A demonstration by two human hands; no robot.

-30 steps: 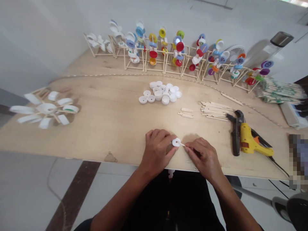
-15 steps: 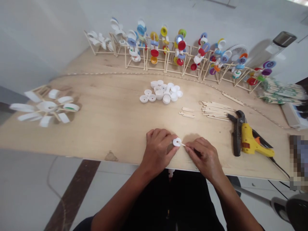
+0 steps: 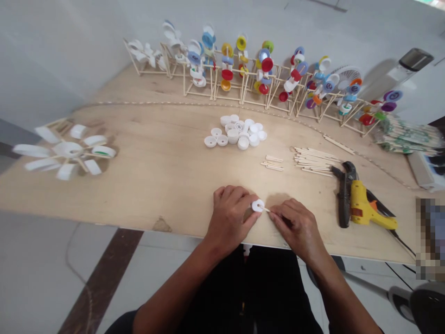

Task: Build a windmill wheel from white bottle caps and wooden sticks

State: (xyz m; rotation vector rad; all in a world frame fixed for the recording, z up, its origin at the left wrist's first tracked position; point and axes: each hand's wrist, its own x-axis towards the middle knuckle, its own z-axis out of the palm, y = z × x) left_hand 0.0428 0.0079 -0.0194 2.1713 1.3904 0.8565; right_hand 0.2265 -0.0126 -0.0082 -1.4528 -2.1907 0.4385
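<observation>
Head view: the left hand has a closed grip on a white plastic bottle cap with a central hole. The right hand has a tight pinch on a thin wooden stick, whose tip meets the cap. Both hands sit just behind the front edge of the pale plywood counter.

Ahead lies one pile of roughly twenty white caps. To its right are about four short sticks and one longer stack. At right, one black pliers touches one yellow glue gun. Well apart at left lies one white cap pinwheel. Along the upper frame stand about nine stick-framed cap pinwheels.
</observation>
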